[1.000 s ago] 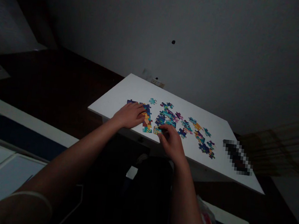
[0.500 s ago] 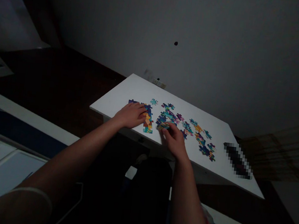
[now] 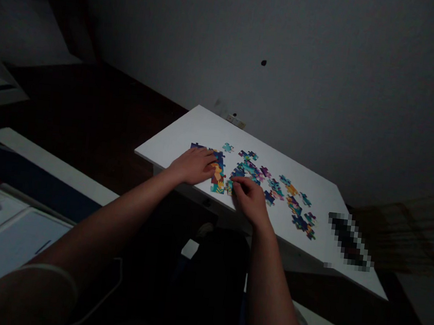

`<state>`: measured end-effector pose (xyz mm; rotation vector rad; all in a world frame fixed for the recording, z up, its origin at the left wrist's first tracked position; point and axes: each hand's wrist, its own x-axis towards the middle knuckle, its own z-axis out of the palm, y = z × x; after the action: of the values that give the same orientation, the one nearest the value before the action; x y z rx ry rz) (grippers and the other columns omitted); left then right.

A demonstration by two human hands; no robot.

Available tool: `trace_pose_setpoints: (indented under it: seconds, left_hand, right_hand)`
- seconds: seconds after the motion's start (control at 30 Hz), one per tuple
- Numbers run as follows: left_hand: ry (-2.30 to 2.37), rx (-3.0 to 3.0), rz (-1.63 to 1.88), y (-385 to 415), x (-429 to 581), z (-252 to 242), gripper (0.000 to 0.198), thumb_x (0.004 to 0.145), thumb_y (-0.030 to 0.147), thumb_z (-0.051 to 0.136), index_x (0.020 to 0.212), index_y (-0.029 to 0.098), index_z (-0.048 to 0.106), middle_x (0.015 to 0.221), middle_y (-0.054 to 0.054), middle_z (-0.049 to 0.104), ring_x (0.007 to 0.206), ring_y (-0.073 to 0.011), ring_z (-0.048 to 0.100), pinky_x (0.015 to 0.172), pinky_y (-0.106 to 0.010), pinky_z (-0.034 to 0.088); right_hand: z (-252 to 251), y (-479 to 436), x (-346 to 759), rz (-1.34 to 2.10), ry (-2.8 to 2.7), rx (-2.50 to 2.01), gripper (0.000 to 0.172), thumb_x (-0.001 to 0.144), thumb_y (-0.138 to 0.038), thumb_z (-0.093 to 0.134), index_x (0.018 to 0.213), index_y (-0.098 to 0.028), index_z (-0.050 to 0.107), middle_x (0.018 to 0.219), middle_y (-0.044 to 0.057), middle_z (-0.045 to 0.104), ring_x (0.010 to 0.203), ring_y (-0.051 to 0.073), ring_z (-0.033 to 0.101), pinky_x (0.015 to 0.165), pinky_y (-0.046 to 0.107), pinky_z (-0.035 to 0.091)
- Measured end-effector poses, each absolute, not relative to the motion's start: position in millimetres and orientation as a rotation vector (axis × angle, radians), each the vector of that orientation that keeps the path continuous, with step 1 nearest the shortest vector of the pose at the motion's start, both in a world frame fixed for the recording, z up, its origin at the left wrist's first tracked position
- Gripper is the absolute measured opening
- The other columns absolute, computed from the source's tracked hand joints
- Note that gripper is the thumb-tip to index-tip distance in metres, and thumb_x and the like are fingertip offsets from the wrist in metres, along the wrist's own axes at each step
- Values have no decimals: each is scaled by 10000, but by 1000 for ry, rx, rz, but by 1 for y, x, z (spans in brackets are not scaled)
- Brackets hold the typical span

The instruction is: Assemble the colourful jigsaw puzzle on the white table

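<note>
My left hand point(image 3: 194, 165) lies flat with its fingers stretched over a joined section of jigsaw puzzle point(image 3: 219, 172), hiding part of it. My right hand point(image 3: 250, 198) is closed in a pinch on a small puzzle piece point(image 3: 229, 186). That piece is at the lower right edge of the joined section; whether it is locked in, I cannot tell. Just right of this hand lies a heap of loose puzzle pieces point(image 3: 248, 167), partly covered by its fingers. One light teal piece point(image 3: 228, 147) sits apart, above the joined section.
The white table point(image 3: 190, 123) stands against a grey wall. More loose pieces point(image 3: 301, 223) are scattered toward its right side. A dark blurred-out object point(image 3: 349, 242) lies near the right end. A wall socket point(image 3: 236, 121) is behind the far edge.
My right hand has moved slightly left and brought the puzzle piece down to the joined section's edge. My left hand stays on the section. The whole view has shifted a little.
</note>
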<state>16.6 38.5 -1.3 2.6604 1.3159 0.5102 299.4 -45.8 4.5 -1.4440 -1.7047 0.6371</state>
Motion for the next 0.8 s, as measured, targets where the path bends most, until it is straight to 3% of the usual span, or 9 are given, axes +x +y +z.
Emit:
trace_pose_setpoints:
  seconds: [0.23,0.53,0.63,0.8]
  left_hand:
    - [1313,2630,517,38,16,-2,567,1255,520,562,1703,291,823,1929,-128,718,1780,-400,657,1488,-631,505]
    - [1325,2589,501,37,17,2,577,1239,517,592,1725,304,820,1938,-121,711,1799,-419,638,1500,-656,490]
    - [1314,2602,483,37,16,4,575,1225,525,622,1705,288,835,1913,-134,731,1788,-418,655,1496,-630,511]
    - [1327,2635,503,43,12,-1,621,1253,543,553,1736,259,821,1939,-154,710,1791,-438,662,1504,-658,520]
  right_hand:
    - [9,-51,285,530,-1769,-1586,349,1090,-489,776,1216,-240,986,997,99,948,886,317,827,882,446,666]
    - [2,-51,281,452,-1833,-1553,255,1120,-362,733,1173,-249,956,1277,155,974,1187,362,896,1128,508,689]
    - [2,-52,282,471,-1784,-1511,251,1114,-390,756,1206,-251,944,1283,142,966,1164,349,875,1129,505,689]
    - [4,-55,289,516,-1629,-1466,259,1104,-434,792,1241,-257,922,1169,92,937,985,293,804,988,434,684]
